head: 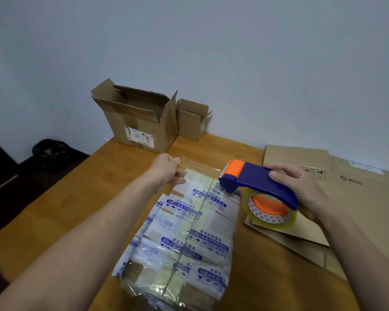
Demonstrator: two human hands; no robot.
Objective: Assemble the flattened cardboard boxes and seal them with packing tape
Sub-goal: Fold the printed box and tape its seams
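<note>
A cardboard box (184, 234) covered in old printed tape stands on the wooden table in front of me, its top flaps meeting along a centre seam. My right hand (301, 189) grips the blue and orange tape dispenser (256, 185) at the box's far right corner. A strip of clear tape (200, 166) stretches from the dispenser to the left, over the far edge of the box. My left hand (169, 169) pinches the free end of that strip at the box's far left corner.
Two opened cardboard boxes, a big one (139, 122) and a small one (191, 120), stand at the table's far edge by the wall. Flattened cardboard sheets (346, 198) lie stacked on the right. A dark bin (50, 151) sits on the floor at the left.
</note>
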